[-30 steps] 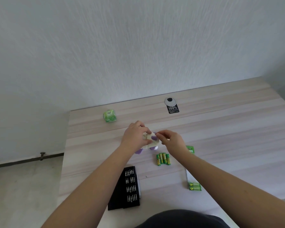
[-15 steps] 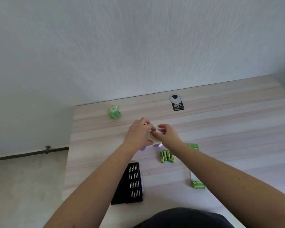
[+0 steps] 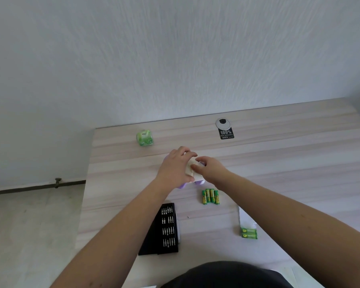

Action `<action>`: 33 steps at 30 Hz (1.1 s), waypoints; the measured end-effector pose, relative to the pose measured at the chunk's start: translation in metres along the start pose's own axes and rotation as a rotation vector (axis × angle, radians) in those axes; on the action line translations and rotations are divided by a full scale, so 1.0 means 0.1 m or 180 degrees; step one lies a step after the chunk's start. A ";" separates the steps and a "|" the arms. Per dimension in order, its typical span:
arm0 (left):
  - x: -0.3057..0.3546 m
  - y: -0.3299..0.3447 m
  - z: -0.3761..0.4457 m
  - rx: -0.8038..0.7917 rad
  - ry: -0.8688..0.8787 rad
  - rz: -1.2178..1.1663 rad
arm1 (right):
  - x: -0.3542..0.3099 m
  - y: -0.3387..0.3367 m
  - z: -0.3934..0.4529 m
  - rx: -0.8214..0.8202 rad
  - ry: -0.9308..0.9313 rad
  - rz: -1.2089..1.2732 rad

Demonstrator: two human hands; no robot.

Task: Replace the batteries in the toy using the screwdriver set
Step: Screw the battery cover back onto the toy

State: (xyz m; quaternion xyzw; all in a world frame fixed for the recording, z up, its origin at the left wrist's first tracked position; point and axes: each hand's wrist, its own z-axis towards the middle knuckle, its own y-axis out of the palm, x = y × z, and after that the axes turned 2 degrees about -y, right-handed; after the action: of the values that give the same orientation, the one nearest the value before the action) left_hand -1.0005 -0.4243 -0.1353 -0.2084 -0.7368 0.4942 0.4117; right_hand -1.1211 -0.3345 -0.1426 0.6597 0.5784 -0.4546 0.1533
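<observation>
The left hand grasps the small cream and purple plastic toy from its 9 o'clock side, with the fingers curled over the top. The right hand comes from 3 o'clock, and its fingertips touch the cream face of the toy; whether they pinch a small part or only press there, I cannot tell. The toy sits near the middle of the pale wooden counter, mostly hidden under both hands.

I judge that the step in hand is work at the battery cover. To do it well, the left hand should keep the toy steady against the counter while the right fingers act softly, so that no small piece jumps away.

At 6 o'clock from the toy, four loose green and yellow batteries lie side by side. Further at 6 o'clock the open black screwdriver bit case shows rows of metal bits. At 5 o'clock lies a torn white and green battery pack printed "GP". At 1 o'clock a round grey cable cap has a black label reading "100%"; the smaller lines are not readable. At 11 o'clock stands a green and white cube; its print is too blurred.
</observation>
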 end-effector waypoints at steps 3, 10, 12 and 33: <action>0.01 0.01 -0.01 0.0056 -0.0004 0.0017 | 0.01 0.02 -0.02 0.0043 -0.0001 0.0000; 0.02 0.04 -0.06 0.0131 -0.0045 -0.0062 | -0.02 0.02 -0.03 0.0022 0.0157 0.0295; 0.02 0.06 -0.07 0.0159 -0.0046 -0.0064 | -0.02 0.04 -0.03 0.0080 0.0123 0.0260; 0.02 0.02 -0.06 0.0190 0.0040 -0.0103 | 0.13 0.10 -0.20 0.0014 -0.0190 0.0600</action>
State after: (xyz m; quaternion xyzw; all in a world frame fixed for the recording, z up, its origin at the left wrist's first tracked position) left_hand -0.9966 -0.4186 -0.1358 -0.1871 -0.7224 0.5080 0.4303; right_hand -1.1052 -0.3145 -0.1454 0.6977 0.5080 -0.4589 0.2112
